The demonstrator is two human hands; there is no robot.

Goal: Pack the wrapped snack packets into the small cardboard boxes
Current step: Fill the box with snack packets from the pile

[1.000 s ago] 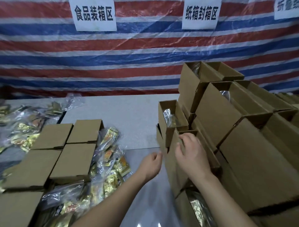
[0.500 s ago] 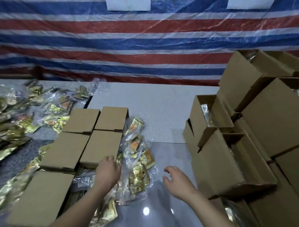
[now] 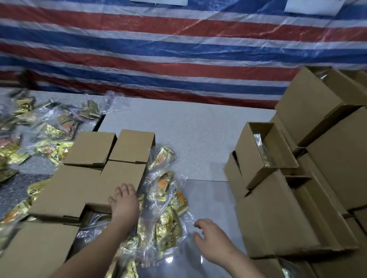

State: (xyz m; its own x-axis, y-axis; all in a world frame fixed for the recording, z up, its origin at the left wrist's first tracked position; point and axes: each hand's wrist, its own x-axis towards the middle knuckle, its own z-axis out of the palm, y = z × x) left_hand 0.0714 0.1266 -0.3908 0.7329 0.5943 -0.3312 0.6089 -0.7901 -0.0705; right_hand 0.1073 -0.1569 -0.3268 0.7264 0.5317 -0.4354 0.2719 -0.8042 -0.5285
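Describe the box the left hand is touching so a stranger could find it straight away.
Start at the cluster of closed boxes left of the bare grey table, ringed by gold snack packets. Take the box nearest the packets in the middle row. It alone has the left hand resting on its near edge.

Wall signs (image 3: 158,1) cut off; far packets (image 3: 17,123) blurred.

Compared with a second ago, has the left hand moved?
Yes. The left hand has left the stacked open boxes on the right and now rests on a closed box on the left, beside the wrapped snack packets.
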